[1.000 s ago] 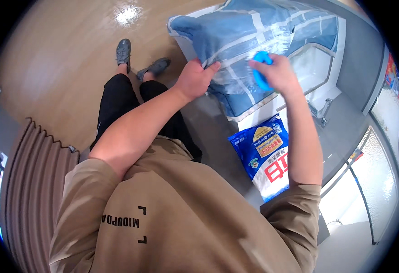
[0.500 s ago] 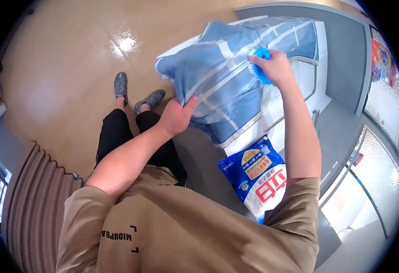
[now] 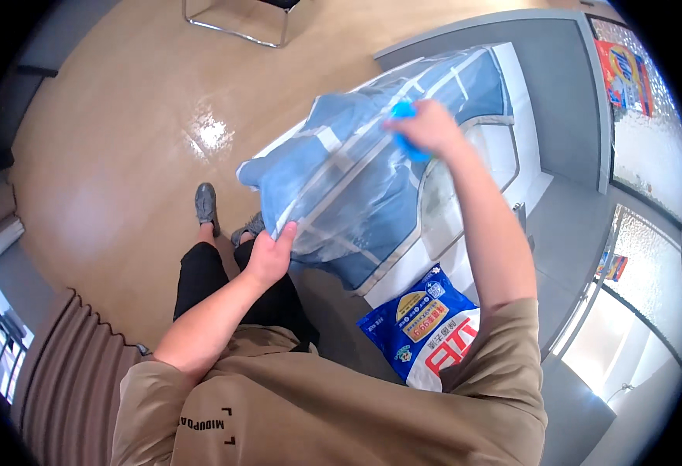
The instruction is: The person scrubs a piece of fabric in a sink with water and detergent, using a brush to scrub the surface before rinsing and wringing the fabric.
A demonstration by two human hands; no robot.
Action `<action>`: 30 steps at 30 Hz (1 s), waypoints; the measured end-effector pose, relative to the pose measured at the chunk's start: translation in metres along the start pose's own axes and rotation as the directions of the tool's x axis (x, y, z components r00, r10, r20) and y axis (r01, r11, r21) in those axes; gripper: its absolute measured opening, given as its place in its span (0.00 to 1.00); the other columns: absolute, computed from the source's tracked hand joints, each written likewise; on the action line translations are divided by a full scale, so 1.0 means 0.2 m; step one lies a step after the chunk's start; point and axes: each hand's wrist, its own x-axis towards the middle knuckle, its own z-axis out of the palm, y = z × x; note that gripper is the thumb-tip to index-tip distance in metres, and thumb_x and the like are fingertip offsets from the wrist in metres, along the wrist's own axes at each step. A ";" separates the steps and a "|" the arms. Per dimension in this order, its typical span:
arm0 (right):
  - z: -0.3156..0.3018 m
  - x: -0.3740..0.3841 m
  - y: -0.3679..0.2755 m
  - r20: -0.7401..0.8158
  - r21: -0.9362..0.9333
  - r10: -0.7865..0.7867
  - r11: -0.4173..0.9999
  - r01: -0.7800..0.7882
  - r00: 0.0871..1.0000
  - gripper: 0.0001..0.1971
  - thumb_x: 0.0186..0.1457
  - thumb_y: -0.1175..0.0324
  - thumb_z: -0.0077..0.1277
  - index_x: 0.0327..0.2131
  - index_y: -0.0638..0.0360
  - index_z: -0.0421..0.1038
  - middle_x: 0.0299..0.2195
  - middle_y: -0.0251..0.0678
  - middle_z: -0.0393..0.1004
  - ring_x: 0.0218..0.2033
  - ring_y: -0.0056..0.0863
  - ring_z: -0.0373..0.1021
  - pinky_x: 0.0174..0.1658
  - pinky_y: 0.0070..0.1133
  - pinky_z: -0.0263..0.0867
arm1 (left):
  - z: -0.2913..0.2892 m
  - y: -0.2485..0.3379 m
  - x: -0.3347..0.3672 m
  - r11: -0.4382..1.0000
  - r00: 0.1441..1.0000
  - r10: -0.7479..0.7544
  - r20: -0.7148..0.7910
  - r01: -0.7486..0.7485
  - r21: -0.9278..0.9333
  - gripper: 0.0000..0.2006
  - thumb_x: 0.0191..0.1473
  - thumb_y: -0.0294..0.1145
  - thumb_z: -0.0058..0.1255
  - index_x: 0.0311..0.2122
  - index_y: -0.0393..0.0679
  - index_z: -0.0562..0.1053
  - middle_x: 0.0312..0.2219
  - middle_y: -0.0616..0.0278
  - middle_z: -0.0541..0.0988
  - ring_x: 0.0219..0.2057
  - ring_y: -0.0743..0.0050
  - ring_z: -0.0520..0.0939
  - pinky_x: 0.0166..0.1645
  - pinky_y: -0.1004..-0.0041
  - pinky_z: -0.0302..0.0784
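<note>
A wet blue cloth (image 3: 372, 194) with white stripes is draped over a white sink (image 3: 440, 203) and hangs down its near-left side. My left hand (image 3: 269, 256) is closed on the cloth's near-left edge, thumb on top. In my right hand (image 3: 430, 128) is a blue scrub brush (image 3: 411, 141), held against the upper middle of the cloth. The brush and fingers are slightly blurred, and its bristles are mostly hidden. Whitish streaks, perhaps suds, mark the cloth between the hands.
A blue and white detergent bag (image 3: 418, 322) lies by the sink's near side, below my right forearm. Grey panels (image 3: 562, 101) border the sink at the far right. Red packages (image 3: 624, 78) stand by the textured glass. A metal chair leg (image 3: 236, 35) shows at the top.
My view has shifted, so the cloth and sink appear lower and further left. Relative to the cloth, the brush has moved slightly away from me. My left hand keeps its hold.
</note>
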 end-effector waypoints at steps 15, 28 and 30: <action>0.12 -0.02 -0.05 0.166 0.002 0.018 1.000 -0.019 0.986 0.23 0.45 0.48 0.64 0.31 0.62 0.79 0.29 0.45 0.80 0.32 0.37 0.78 0.36 0.32 0.73 | -0.03 -0.03 0.02 0.990 0.994 0.111 0.011 -0.110 -0.089 0.19 0.67 0.37 0.43 0.54 0.32 0.71 0.48 0.57 0.78 0.50 0.68 0.76 0.57 0.71 0.67; 0.08 -0.01 -0.08 0.033 -0.141 0.020 0.990 -0.015 0.999 0.24 0.44 0.47 0.64 0.29 0.63 0.78 0.32 0.49 0.80 0.35 0.40 0.78 0.40 0.34 0.72 | -0.06 -0.13 0.06 0.997 0.988 0.044 0.147 -0.053 0.057 0.21 0.66 0.37 0.42 0.58 0.34 0.67 0.52 0.54 0.75 0.55 0.62 0.72 0.60 0.67 0.63; 0.33 -0.20 -0.19 0.149 -0.126 -0.090 0.986 0.109 0.985 0.25 0.42 0.46 0.63 0.31 0.62 0.79 0.34 0.52 0.79 0.37 0.43 0.77 0.43 0.35 0.72 | -0.06 -0.07 0.07 1.000 0.991 0.027 0.133 -0.028 0.002 0.19 0.66 0.36 0.42 0.56 0.36 0.69 0.51 0.52 0.77 0.54 0.57 0.73 0.60 0.65 0.64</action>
